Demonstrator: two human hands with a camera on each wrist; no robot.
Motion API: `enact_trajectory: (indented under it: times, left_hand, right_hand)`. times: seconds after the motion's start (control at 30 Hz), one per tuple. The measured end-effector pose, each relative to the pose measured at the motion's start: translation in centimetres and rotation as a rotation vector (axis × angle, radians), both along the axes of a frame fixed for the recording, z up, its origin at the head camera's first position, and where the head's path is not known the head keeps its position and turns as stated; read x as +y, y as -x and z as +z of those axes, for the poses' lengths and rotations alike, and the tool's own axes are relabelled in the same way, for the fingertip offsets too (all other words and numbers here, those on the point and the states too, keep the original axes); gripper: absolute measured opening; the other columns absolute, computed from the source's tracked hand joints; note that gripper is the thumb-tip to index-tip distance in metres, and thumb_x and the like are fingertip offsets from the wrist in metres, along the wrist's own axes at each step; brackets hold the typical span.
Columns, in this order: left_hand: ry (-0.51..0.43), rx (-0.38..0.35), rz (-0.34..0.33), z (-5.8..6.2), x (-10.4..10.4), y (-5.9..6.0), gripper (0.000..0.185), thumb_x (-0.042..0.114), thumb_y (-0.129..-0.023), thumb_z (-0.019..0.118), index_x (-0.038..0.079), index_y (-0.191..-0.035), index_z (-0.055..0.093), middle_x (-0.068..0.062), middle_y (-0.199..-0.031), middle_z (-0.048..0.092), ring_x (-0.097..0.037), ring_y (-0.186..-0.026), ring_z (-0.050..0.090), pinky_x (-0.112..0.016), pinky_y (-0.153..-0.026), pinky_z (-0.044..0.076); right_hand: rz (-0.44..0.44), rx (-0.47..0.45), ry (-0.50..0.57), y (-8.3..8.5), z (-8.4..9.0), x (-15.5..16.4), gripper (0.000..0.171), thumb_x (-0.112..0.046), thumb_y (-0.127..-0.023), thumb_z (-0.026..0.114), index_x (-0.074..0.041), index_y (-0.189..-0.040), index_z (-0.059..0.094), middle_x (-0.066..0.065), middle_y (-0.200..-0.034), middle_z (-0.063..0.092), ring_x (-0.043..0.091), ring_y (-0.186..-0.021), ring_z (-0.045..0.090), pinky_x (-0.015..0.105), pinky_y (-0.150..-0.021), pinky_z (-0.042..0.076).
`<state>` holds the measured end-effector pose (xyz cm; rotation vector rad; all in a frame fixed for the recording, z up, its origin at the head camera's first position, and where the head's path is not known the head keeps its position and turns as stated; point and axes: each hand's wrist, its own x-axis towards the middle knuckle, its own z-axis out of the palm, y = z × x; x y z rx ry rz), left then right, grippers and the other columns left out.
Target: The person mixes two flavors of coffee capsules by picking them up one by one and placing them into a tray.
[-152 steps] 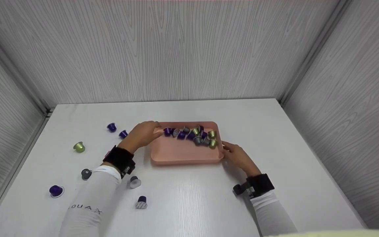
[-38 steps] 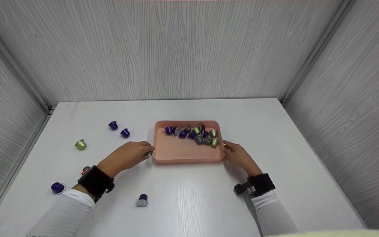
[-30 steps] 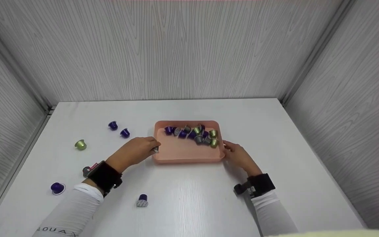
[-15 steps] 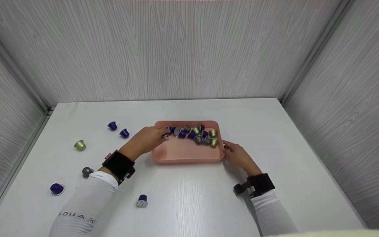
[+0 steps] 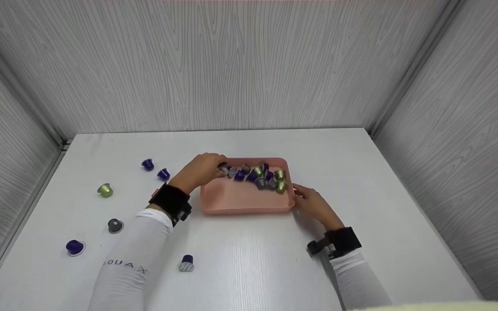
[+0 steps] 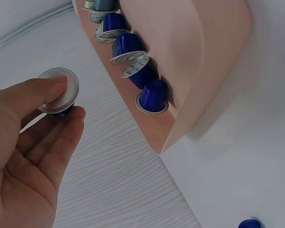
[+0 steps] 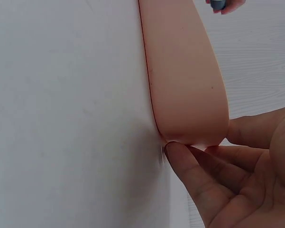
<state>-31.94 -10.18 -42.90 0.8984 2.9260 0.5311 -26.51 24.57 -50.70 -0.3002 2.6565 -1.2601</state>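
My left hand (image 5: 201,170) is over the back left corner of a shallow pink tray (image 5: 240,202). It pinches a dark coffee capsule with a silvery lid (image 6: 61,97) between thumb and fingers, and the lid faces the left wrist camera. Inside the tray, blue, grey and green coffee capsules lie in a cluster along the back and right sides; a blue capsule (image 6: 154,96) stands in the corner nearest this hand. At the tray's front right corner, my right hand (image 5: 316,209) grips the wall, its thumb (image 7: 182,159) low against it.
Loose capsules lie on the white table (image 5: 249,259): two blue ones at the back left, a green capsule (image 5: 105,190), a grey capsule (image 5: 115,225), a purple capsule (image 5: 75,247) and a dark purple capsule (image 5: 186,263) toward the front. Wood-grain panels (image 5: 223,65) enclose the back and sides.
My left hand has picked up the dark capsule from the table left of the tray and carried it up to the tray's back left corner. The right hand stays at its corner.
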Motion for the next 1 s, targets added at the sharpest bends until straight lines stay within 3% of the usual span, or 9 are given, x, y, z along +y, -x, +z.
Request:
enact_trajectory:
  times: [0.13,0.37,0.7,0.87,1.0]
  left_hand:
    - [-0.002,-0.043,0.036,0.0,0.4,1.1,0.032,0.016,-0.095,0.065,0.000,-0.124,0.063,-0.015,-0.114,0.066,-0.033,-0.109,0.059,-0.045,-0.094,0.045]
    - [-0.087,-0.113,0.112,-1.0,1.1,2.2,0.031,0.019,-0.095,0.064,-0.002,-0.118,0.066,-0.015,-0.107,0.067,-0.031,-0.103,0.061,-0.043,-0.091,0.047]
    - [-0.088,-0.146,0.246,-2.5,2.0,2.6,0.020,0.019,-0.088,0.067,-0.001,-0.091,0.070,-0.011,-0.087,0.069,-0.025,-0.077,0.060,-0.042,-0.076,0.049]
    - [-0.030,-0.160,0.274,-2.8,2.1,2.7,0.028,0.015,-0.084,0.069,0.006,-0.061,0.055,-0.002,-0.064,0.052,-0.021,-0.063,0.046,-0.041,-0.067,0.045]
    - [0.000,-0.164,0.277,-3.1,2.3,2.7,0.039,0.012,-0.082,0.069,0.012,-0.055,0.040,-0.001,-0.060,0.042,-0.021,-0.061,0.040,-0.039,-0.064,0.041]
  right_hand:
    - [0.004,0.012,-0.030,0.2,-0.1,0.1,0.048,-0.017,-0.101,0.050,-0.004,-0.147,0.043,0.021,-0.130,0.058,0.028,-0.111,0.060,0.042,-0.092,0.048]
    - [0.023,0.011,-0.019,0.3,-0.2,0.3,0.049,-0.013,-0.101,0.049,-0.001,-0.147,0.040,0.022,-0.125,0.061,0.022,-0.093,0.066,0.035,-0.078,0.049]
    - [-0.007,0.005,-0.058,0.1,-0.2,0.1,0.049,-0.014,-0.101,0.050,0.000,-0.147,0.041,0.024,-0.129,0.058,0.028,-0.107,0.062,0.041,-0.089,0.048]
    - [-0.008,-0.009,-0.045,0.2,-0.2,0.0,0.050,-0.015,-0.101,0.050,-0.001,-0.147,0.041,0.023,-0.130,0.057,0.028,-0.109,0.061,0.041,-0.089,0.049]
    - [-0.011,-0.011,-0.071,0.2,-0.2,-0.1,0.050,-0.017,-0.101,0.049,-0.003,-0.148,0.041,0.022,-0.131,0.057,0.029,-0.114,0.058,0.043,-0.094,0.046]
